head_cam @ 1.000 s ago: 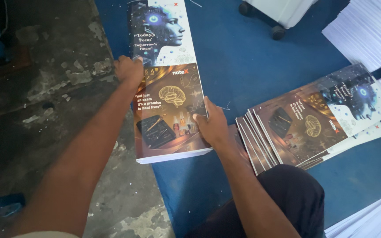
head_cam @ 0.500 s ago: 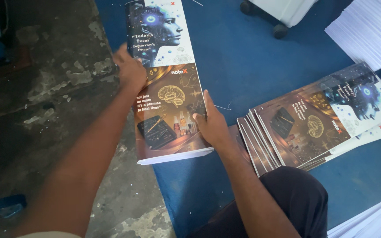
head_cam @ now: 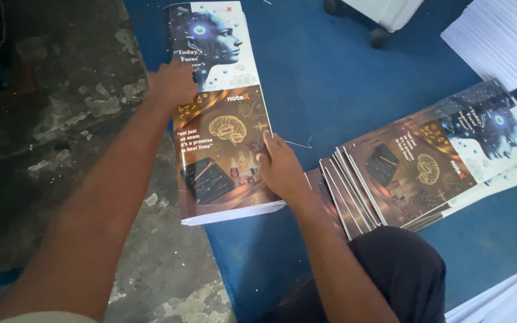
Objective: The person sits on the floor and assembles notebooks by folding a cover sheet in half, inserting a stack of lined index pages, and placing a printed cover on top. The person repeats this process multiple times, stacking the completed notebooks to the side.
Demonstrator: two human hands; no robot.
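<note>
A tall stack of glossy printed covers [head_cam: 222,119] lies on the blue mat, showing a pale head profile above a golden brain picture. My left hand [head_cam: 172,84] presses on the stack's left edge near the middle. My right hand [head_cam: 279,167] rests flat on the lower right part of the top sheet, fingers spread along its right edge. A second, fanned-out pile of the same covers [head_cam: 426,161] lies to the right, beside my right forearm.
The blue mat [head_cam: 330,78] meets worn grey concrete floor [head_cam: 61,119] on the left. White paper stacks [head_cam: 504,42] sit at the upper right and lower right corner. A wheeled white object [head_cam: 378,18] stands at the top. My dark-trousered knee [head_cam: 396,269] is below.
My left hand has slid up along the stack's left edge, away from me. My right hand stays on the lower right of the top sheet.
</note>
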